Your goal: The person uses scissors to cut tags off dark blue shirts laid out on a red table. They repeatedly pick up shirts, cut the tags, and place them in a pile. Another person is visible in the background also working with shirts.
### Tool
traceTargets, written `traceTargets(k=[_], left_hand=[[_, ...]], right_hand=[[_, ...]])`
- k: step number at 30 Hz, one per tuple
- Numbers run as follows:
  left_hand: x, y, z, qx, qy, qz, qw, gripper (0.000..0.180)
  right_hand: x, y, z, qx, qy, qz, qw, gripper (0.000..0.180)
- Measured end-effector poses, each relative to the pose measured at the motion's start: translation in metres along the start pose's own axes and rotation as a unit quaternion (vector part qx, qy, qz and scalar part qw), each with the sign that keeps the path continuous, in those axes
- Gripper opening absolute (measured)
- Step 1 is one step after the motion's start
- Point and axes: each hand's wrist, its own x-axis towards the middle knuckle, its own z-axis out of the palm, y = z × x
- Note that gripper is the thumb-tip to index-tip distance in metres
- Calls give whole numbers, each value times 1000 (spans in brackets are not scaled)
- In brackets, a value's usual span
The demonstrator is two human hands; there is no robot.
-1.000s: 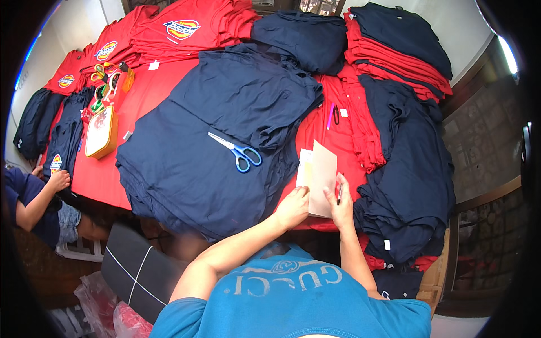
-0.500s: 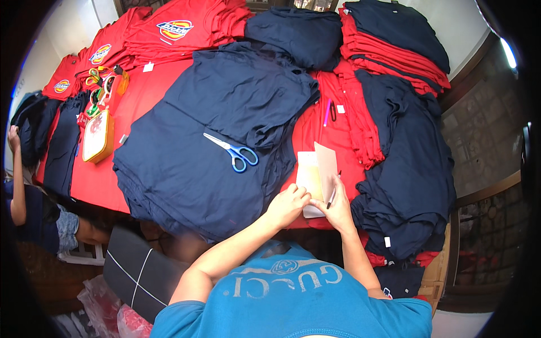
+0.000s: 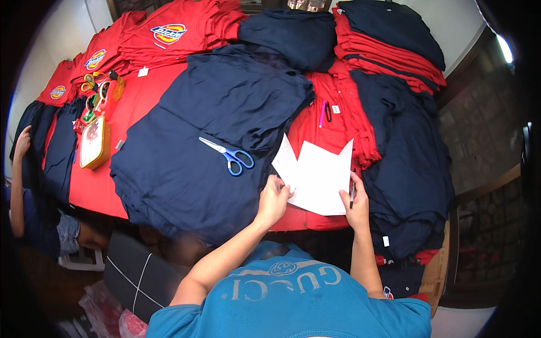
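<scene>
An opened white notebook (image 3: 318, 174) spreads between my hands at the table's near edge, its pages fanned apart. My left hand (image 3: 274, 200) grips its left pages, fingers closed at the lower corner. At the right edge, my right hand (image 3: 356, 201) holds the notebook with the thumb on the page, and a dark pen (image 3: 353, 194) is tucked in the same hand. Scissors with blue handles (image 3: 231, 156) lie on the stack of navy garments (image 3: 191, 163) left of the notebook, blades slightly apart.
Folded red shirts (image 3: 174, 31) and navy piles (image 3: 403, 158) surround the red cloth (image 3: 101, 191). A purple pen (image 3: 322, 114) lies beyond the notebook. A yellow-rimmed box (image 3: 94, 142) and tape rolls (image 3: 102, 93) sit at left. Another person's hand (image 3: 23, 141) touches dark garments at far left.
The notebook has gone from partly closed to spread wide with white pages showing. My hands have moved apart, the left one leftward and the right one rightward.
</scene>
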Motion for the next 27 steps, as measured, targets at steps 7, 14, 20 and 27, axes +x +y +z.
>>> traceTargets(k=[7,14,20,27], left_hand=[[2,-10,-15,-60,19,-11,998,12],[-14,-26,2,-112,-79,-107,985,10],[-25,-15,27,-157,-210,-263,929,34],[-20,-31,32,-291,-161,-263,906,41]], right_hand=[[-2,-2,-2,-18,-10,0,1000,50],[0,0,0,-17,-13,-14,1000,49],[4,3,-6,30,-6,17,999,50],[8,-13,-24,93,-26,78,992,52]])
